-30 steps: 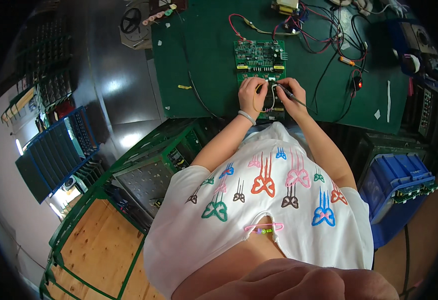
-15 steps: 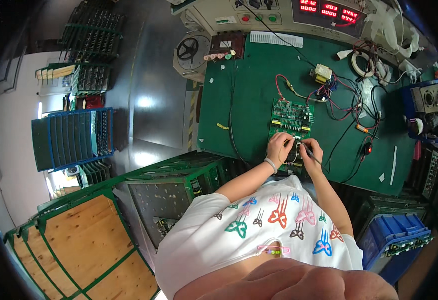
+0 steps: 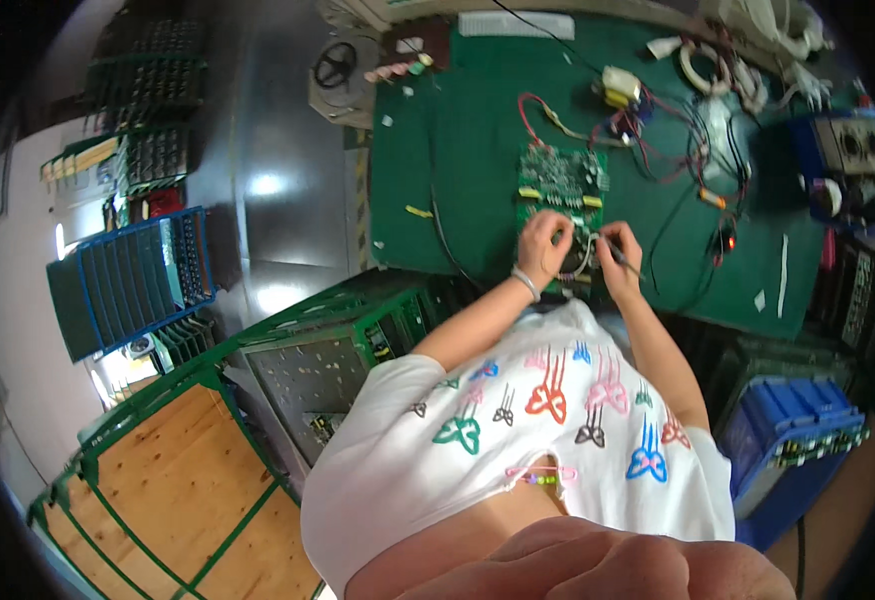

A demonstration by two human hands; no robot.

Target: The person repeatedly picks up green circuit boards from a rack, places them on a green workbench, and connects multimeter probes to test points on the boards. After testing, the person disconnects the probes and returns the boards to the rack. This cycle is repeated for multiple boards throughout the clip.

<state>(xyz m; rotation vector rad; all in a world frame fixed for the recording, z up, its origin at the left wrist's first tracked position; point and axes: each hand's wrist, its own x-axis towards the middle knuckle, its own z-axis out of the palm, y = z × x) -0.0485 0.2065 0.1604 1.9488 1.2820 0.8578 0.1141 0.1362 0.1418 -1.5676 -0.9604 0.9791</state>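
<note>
A green circuit board point(image 3: 563, 175) lies on the green bench mat, its lower part mostly covered by my hands. My left hand point(image 3: 546, 245) is closed at the board's left side, fingertips pinched together; whatever they grip is too small to make out. In my right hand point(image 3: 620, 255) is a dark pen-like tool point(image 3: 626, 262), held like a pencil over the board's right edge. Between the two hands a pale wire point(image 3: 588, 258) curves over the board's lower part. Red and yellow leads point(image 3: 548, 112) run from the board's top toward a yellow-wrapped transformer point(image 3: 620, 88).
Tangled cables point(image 3: 703, 170) spread across the bench's right side, near a small box with a red light point(image 3: 726, 242). A blue-cased instrument point(image 3: 851, 165) stands at the far right. A blue bin point(image 3: 788, 420) is below it, and a green rack point(image 3: 388, 325) stands left of me.
The view has tilted, so the bench sits higher and the lit display panel has left the picture. My hands remain at the board's lower part, now slightly farther apart.
</note>
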